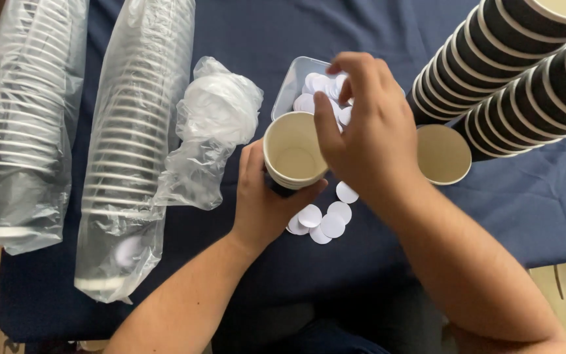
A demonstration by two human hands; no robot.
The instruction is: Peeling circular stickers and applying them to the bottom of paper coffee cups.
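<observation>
Left hand [263, 200] grips paper cup [294, 151] — tray [291, 82] edge touching

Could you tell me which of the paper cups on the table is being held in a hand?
The open cup gripped by the left hand; the others sit in stacks, bagged or bare.

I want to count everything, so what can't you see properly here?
Head view, the only one:
- Tray of white discs: right hand covers most.
- Cup base: left hand wraps it.
- Dark cup stacks: cut off by the top and right edges.
- Bagged cups: plastic blurs them.
</observation>
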